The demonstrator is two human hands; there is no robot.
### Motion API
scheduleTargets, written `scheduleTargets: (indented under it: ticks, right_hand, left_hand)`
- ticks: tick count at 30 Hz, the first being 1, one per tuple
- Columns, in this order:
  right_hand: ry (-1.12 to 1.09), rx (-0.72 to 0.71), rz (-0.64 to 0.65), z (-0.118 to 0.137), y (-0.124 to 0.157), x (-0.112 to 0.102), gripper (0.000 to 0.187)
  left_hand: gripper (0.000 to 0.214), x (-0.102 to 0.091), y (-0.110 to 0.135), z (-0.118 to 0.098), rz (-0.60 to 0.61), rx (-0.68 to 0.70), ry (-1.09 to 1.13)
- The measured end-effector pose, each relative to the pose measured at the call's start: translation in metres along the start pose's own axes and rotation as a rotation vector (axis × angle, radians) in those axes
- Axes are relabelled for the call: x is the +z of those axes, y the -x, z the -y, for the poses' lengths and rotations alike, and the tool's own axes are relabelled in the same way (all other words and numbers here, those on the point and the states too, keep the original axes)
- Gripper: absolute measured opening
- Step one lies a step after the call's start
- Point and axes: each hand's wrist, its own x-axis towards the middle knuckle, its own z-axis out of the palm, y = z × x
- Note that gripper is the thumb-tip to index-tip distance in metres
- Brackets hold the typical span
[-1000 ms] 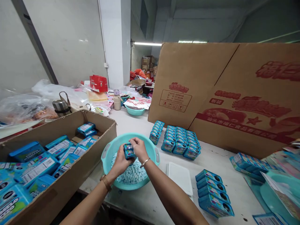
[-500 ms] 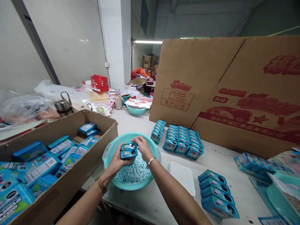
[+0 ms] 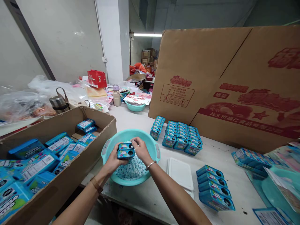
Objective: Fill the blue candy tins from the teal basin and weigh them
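Two small blue printed candy boxes [image 3: 126,154] lie side by side in my left hand [image 3: 114,161], its fingers wrapped round their left end. They are held over a turquoise basin [image 3: 153,148] with a heap of small pale blue candies [image 3: 132,168] in it. The nearer box has a dark round hole at its right end. At the right end of the farther box, my right hand [image 3: 141,150] has its fingertips pinched together. Something small and whitish shows by those fingertips, too small to name. The farther box's hole is mostly hidden by the fingers.
A cardboard carton [image 3: 93,147] of blue boxes stands at left. Upright blue boxes are grouped at back [image 3: 181,137] and at right [image 3: 214,187]. A white lidded container [image 3: 180,175] lies right of the basin. A large carton [image 3: 211,78] rises behind. Another turquoise basin [image 3: 269,187] sits far right.
White candies that lay on top of the farther box no longer show there. My right fingertips remain at its right end. The whole view has shifted slightly.
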Motion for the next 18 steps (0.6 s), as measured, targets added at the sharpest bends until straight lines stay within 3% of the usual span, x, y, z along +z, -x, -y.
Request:
scheduleTargets:
  ticks: [4,8,12,18]
  right_hand:
    - [-0.095,0.025,-0.106,0.005,0.012,0.004,0.021]
    - [-0.389,0.127,-0.147,0.015,0.028,0.014,0.018]
    - [-0.615,0.311,-0.215,0.019,0.033,-0.005,0.019]
    - [-0.373,0.416,-0.127,-0.002,0.029,-0.045,0.023]
  left_hand:
    - [0.085,0.001,0.01,-0.005,0.027,-0.042,0.043]
    - [0.085,0.005,0.022,-0.007,0.072,-0.009,0.02]
    - [0.083,-0.005,0.037,-0.011,0.164,0.047,0.099]
    - [0.087,-0.018,0.048,-0.011,0.273,0.119,0.286]
